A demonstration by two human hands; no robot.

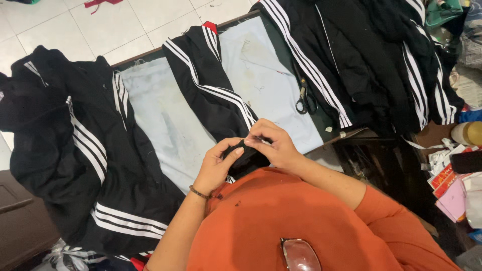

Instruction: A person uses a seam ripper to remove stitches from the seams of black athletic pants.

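A black garment with white stripes point(211, 90) lies across the pale cloth-covered table point(170, 125), its near end pulled up to my chest. My left hand point(217, 163) grips that near end from below, thumb on the black fabric. My right hand point(273, 145) pinches the same bit of fabric from above, fingertips meeting the left thumb. What sits between the fingertips is too small to tell. Black scissors point(305, 100) lie on the table to the right of the hands.
A heap of black striped garments point(80, 150) hangs off the table's left side, another pile point(381, 60) covers the right. Papers, packets and a dark phone point(464, 161) clutter the far right. White tiled floor point(100, 25) lies beyond. Glasses point(300, 255) hang on my orange shirt.
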